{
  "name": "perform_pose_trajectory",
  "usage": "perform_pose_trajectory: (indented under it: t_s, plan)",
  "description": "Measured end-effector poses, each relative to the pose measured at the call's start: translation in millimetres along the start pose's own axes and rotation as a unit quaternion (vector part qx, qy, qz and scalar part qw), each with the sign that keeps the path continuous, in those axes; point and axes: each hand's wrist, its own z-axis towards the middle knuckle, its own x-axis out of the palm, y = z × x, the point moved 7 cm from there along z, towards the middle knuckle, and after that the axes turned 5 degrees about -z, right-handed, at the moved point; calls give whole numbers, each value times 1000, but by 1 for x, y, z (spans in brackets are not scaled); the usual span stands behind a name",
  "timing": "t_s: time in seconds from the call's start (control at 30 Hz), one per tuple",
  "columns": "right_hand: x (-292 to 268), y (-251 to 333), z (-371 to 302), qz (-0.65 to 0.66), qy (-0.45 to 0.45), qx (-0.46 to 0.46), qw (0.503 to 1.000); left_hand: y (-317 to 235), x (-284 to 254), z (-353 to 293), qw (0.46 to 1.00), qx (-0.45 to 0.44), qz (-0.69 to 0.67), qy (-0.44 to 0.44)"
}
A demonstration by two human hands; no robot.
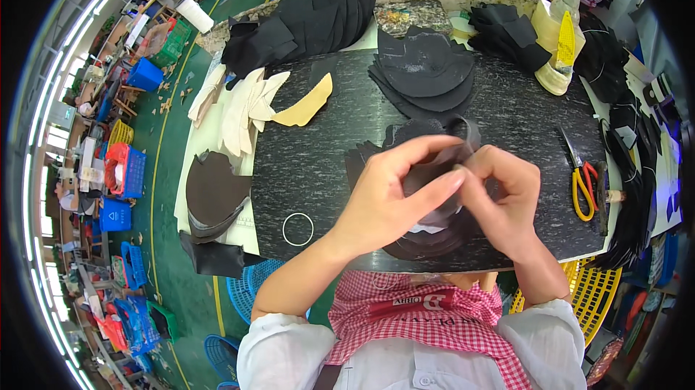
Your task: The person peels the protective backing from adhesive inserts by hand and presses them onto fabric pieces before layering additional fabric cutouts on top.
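Note:
Over the near middle of the dark speckled tabletop, both my hands pinch a thin dark cut piece (428, 176) that looks like leather or fabric. My left hand (391, 198) curves round it, thumb and fingers closed on its edge. Close against the left fingertips, my right hand (510, 198) is pinched on the same edge; the fingers hide the exact point. A dark strip (472, 132) curls up beyond the fingertips. Under my hands lies a pile of similar dark pieces (427, 247), partly covered. A stack of rounded black pieces (423, 71) sits just beyond.
Scissors (581, 191) with yellow and red handles lie at right. A white ring (297, 229), cream pieces (250, 108), a yellow template-like piece (308, 106) and a brown stack (211, 191) are at left. Black piles (318, 24) and a pale shoe last (552, 35) stand at the back.

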Motion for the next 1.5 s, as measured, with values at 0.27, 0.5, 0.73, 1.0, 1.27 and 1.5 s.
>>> perform_pose_trajectory:
  t_s: [0.27, 0.5, 0.73, 1.0, 1.27, 1.5]
  plan:
    - [10, -15, -8, 119, -84, 1, 989, -23, -8, -4, 893, 310, 248, -212]
    - [12, -8, -10, 104, -242, -7, 965, -19, 19, -18, 890, 327, 230, -221]
    - [-50, -72, -5, -259, -127, 145, 946, 0, -37, -61, 932, 109, -327, -113]
    - [8, 0, -111, -219, 574, 42, 788, -16, -75, -54, 981, -86, -12, -173]
    - [69, -23, -82, 556, 213, 466, 654, -25, 28, -76, 883, 140, 400, 201]
    - [48, -6, -66, 521, 292, 452, 662, 49, -42, -52, 969, -135, -169, 121]
